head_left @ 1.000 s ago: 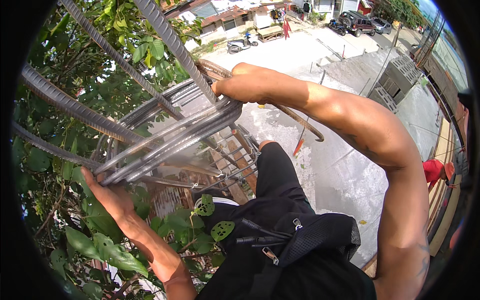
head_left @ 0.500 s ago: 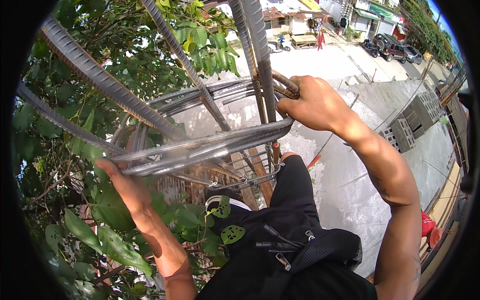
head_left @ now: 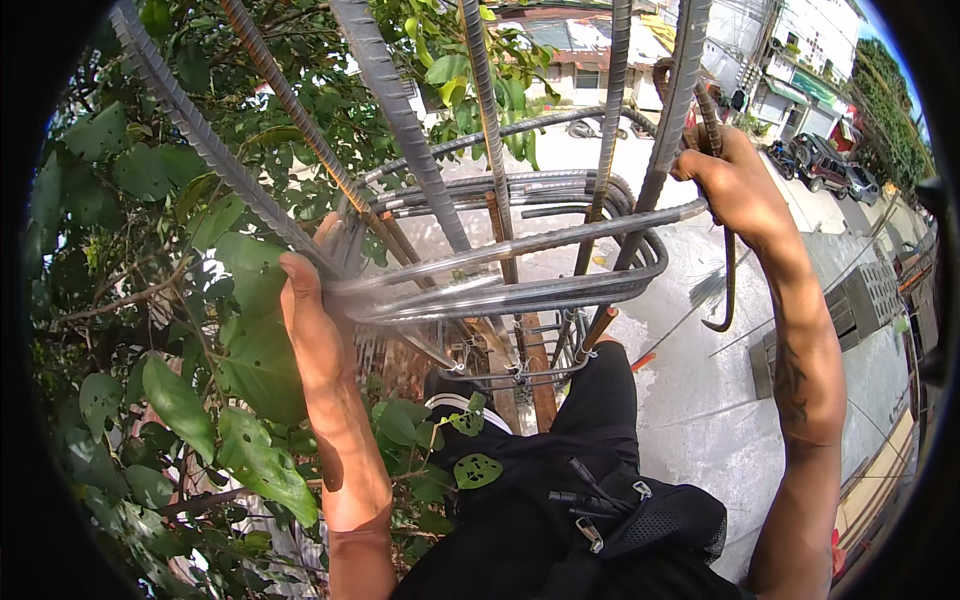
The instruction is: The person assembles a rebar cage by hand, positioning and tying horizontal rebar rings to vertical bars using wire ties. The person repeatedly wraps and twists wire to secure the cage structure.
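Several grey rebar stirrups [head_left: 510, 299] lie bunched around the upright ribbed bars [head_left: 395, 110]. My left hand [head_left: 318, 325] is closed round their left end, its thumb up on the near side and most fingers hidden behind the steel. My right hand [head_left: 745, 190] grips the right end of one stirrup [head_left: 540, 240], whose near side is lifted apart from the bunch. A thin dark rod with a hooked tip [head_left: 728, 290] hangs below my right hand; its upper part is hidden by the hand.
Leafy branches [head_left: 230, 370] crowd the left side, close to my left forearm. Below are wooden boards [head_left: 540, 375] and a tied lower stirrup [head_left: 520, 380]. A grey concrete slab [head_left: 690, 400] spreads at right, with hollow blocks [head_left: 830, 320]. Parked vehicles [head_left: 825, 165] stand farther off.
My right hand has moved right and slightly up, drawing one stirrup apart from the bunch. My left hand has shifted right with the steel. The hooked rod has come into sight.
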A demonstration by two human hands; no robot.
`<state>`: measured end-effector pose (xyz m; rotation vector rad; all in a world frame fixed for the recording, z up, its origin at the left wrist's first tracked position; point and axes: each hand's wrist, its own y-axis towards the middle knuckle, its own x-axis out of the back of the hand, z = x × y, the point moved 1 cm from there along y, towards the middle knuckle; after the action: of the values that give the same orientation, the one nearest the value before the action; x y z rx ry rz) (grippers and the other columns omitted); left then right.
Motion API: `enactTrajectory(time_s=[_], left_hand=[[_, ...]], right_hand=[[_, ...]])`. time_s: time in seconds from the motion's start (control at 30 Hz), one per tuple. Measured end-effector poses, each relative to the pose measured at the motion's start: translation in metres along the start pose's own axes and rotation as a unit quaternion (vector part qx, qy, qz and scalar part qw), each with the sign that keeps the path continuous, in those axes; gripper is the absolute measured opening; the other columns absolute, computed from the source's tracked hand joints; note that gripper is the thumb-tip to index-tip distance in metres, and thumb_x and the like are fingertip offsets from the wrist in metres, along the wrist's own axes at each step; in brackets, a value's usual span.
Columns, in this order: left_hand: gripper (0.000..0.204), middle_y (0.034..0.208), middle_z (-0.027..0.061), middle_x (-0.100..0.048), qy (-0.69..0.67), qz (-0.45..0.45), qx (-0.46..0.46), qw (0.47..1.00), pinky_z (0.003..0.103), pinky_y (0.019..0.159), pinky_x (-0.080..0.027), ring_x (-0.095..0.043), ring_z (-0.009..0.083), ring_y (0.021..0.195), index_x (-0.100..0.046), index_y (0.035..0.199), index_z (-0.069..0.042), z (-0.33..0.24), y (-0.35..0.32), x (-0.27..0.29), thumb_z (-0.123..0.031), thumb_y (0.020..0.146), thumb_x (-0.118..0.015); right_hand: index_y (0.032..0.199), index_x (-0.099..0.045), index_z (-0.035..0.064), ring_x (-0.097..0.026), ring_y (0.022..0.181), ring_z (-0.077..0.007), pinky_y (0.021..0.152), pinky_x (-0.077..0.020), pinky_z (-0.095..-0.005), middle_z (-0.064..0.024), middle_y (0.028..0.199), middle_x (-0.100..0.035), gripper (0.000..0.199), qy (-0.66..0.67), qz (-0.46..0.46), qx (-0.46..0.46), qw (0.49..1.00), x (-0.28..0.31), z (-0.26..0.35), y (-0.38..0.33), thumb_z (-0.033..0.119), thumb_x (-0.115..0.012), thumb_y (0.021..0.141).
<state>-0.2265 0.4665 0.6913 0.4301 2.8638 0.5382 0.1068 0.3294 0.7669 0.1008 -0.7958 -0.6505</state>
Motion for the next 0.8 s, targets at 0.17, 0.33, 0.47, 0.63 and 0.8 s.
enactTrajectory(time_s=[0.17,0.33,0.47,0.63,0.8], left_hand=[[0.086,0.129,0.019,-0.049,0.041,-0.065,-0.008,0.997,0.036,0.103,-0.034,-0.049,0.0252,0.117,-0.044,0.131,0.006,0.0,0.004,-0.011,-0.068,0.088,-0.033],[0.089,0.127,0.0183,-0.05,0.046,-0.085,-0.023,0.995,0.035,0.104,-0.031,-0.047,0.0247,0.119,-0.044,0.131,0.005,0.001,0.004,-0.01,-0.071,0.087,-0.031],[0.089,0.125,0.0152,-0.051,0.067,-0.093,0.008,0.993,0.035,0.104,-0.03,-0.047,0.0236,0.116,-0.046,0.129,0.006,-0.002,0.0,-0.005,-0.072,0.086,-0.034],[0.09,0.137,0.021,-0.041,0.053,-0.082,0.015,0.995,0.039,0.108,-0.024,-0.038,0.0286,0.126,-0.038,0.134,0.01,-0.007,-0.003,-0.014,-0.068,0.09,-0.03],[0.091,0.121,0.0202,-0.052,0.022,-0.128,-0.107,0.986,0.04,0.103,-0.03,-0.046,0.0269,0.117,-0.044,0.126,0.012,-0.033,0.011,-0.014,-0.07,0.087,-0.034]], right_hand=[[0.077,-0.058,-0.005,-0.051,0.059,-0.0216,0.055,-0.0392,-0.0355,-0.0136,0.06,-0.053,0.03,-0.143,0.1,0.106,0.979,-0.011,-0.011,-0.008,0.025,-0.057,0.074],[0.066,-0.058,0.0043,-0.04,0.04,-0.0118,0.039,-0.0301,-0.0292,-0.001,0.047,-0.043,0.027,0.038,0.153,-0.08,0.984,-0.015,-0.015,-0.019,0.028,-0.056,0.079],[0.066,-0.059,0.0051,-0.032,0.034,-0.01,0.032,-0.0212,-0.0268,0.0003,0.046,-0.038,0.026,0.08,0.208,-0.288,0.931,-0.006,-0.012,-0.023,0.027,-0.059,0.08],[0.065,-0.059,0.0089,-0.031,0.035,-0.0095,0.033,-0.0211,-0.0262,-0.0002,0.047,-0.041,0.019,0.141,0.183,-0.281,0.931,-0.016,-0.013,-0.023,0.024,-0.061,0.077],[0.064,-0.056,0.0118,-0.034,0.036,-0.0084,0.033,-0.0198,-0.0254,-0.0001,0.051,-0.048,0.019,0.362,0.143,-0.272,0.88,-0.029,-0.012,-0.021,0.025,-0.059,0.077]])
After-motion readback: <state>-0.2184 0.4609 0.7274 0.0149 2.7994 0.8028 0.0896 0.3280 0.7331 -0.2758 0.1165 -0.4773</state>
